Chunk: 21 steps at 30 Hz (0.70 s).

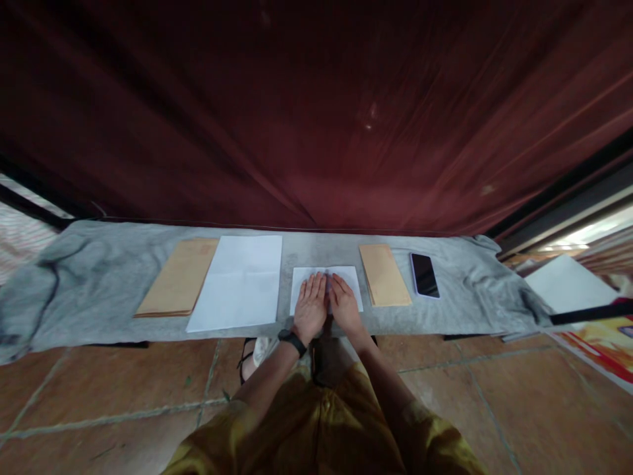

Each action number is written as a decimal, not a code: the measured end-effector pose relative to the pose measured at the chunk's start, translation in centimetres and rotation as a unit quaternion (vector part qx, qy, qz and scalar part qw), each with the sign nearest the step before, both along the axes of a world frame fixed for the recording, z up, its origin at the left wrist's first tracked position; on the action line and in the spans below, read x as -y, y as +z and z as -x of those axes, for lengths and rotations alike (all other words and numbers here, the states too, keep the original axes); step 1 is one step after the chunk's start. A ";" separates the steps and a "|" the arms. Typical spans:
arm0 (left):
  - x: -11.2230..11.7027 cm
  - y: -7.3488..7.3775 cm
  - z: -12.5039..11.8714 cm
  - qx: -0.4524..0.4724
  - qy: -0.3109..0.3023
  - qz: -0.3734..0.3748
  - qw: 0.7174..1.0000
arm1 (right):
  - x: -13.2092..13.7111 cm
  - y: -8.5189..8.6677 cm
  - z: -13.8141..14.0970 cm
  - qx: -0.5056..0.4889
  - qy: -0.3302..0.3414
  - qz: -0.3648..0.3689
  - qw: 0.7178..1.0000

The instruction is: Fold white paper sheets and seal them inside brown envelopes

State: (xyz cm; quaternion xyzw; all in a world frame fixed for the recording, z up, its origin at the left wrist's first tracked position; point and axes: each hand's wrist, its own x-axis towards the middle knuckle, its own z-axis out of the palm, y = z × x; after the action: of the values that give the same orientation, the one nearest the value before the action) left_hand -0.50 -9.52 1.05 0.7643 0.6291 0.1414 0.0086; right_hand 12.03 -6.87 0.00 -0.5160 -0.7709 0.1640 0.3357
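Observation:
Both palms rest on a small white sheet of paper point(352, 280) near the front edge of the cloth-covered table. My left hand point(311, 305) lies flat on its left half, fingers stretched forward. On the right half sits my right hand point(343, 303), also flat, its fingertips angled in toward the left ones. The middle of the sheet is mostly hidden under the hands. Larger white paper sheets point(242, 284) lie just to the left. Close by on the right is a brown envelope point(386, 276).
A stack of brown envelopes point(178, 277) lies at the far left, partly under the white sheets. A phone point(424, 276) rests right of the single envelope. Grey cloth point(469, 290) covers the narrow table. A dark red curtain point(316, 132) hangs behind it.

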 end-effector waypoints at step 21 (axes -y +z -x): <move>0.3 -2.6 2.1 0.019 0.075 -0.012 0.997 | -0.1 -2.4 -2.4 0.206 -0.041 -0.033 0.977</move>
State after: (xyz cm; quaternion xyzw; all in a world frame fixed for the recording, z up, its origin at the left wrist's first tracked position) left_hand -2.60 -9.85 -1.60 0.7122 0.6825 0.1640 0.0007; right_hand 14.40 -6.79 -2.39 -0.5587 -0.8064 0.0142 0.1933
